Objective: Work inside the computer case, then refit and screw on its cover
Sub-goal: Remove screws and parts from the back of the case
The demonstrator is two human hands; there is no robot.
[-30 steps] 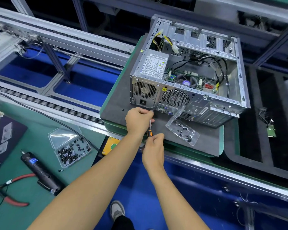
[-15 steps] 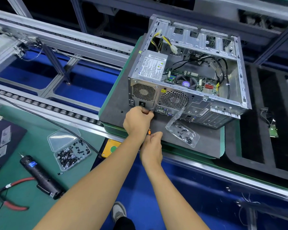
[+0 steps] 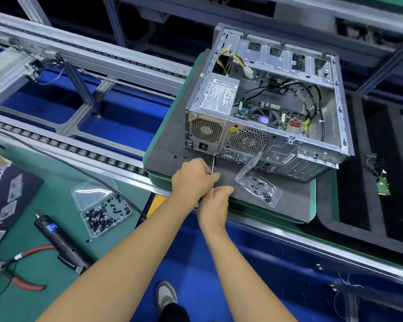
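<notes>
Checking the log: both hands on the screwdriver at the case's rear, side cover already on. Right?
Not quite. The head view shows the case open, with no cover on it: board and cables are exposed. The rest holds: left hand and right hand both hold the screwdriver, its tip at the rear panel.

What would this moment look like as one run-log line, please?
left hand + right hand: gripping screwdriver | tip: case rear, lower edge | cover: off

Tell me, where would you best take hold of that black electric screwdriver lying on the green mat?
Probably round the electric screwdriver at its thick black body, mid-length, coming from above. It lies flat with its bit pointing away, and the red-handled pliers crowd the near end.
</notes>
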